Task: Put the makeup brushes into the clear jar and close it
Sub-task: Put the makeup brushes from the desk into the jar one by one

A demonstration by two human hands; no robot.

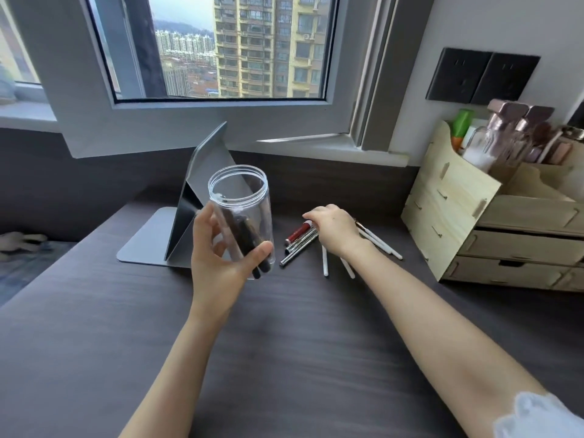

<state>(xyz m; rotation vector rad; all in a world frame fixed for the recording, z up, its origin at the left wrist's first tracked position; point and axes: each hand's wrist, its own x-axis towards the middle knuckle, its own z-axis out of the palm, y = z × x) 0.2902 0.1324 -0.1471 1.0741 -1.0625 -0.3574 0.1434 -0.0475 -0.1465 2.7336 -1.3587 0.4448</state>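
My left hand (218,260) holds the clear jar (241,200) above the dark table, tilted a little, its mouth open with no lid on it. Inside the jar lie a couple of dark-handled brushes (249,241). To the right, my right hand (331,230) rests palm down on a pile of makeup brushes on the table, fingers curled over them. A red tube (297,232), silver-handled brushes (298,248) and white-handled brushes (325,263) stick out from under it. Whether the fingers grip one is hidden. No lid is in sight.
A grey folding mirror stand (177,235) stands just behind the jar. A wooden drawer organiser (474,216) with bottles fills the right side. The window sill (316,147) and wall run along the back of the table (284,343).
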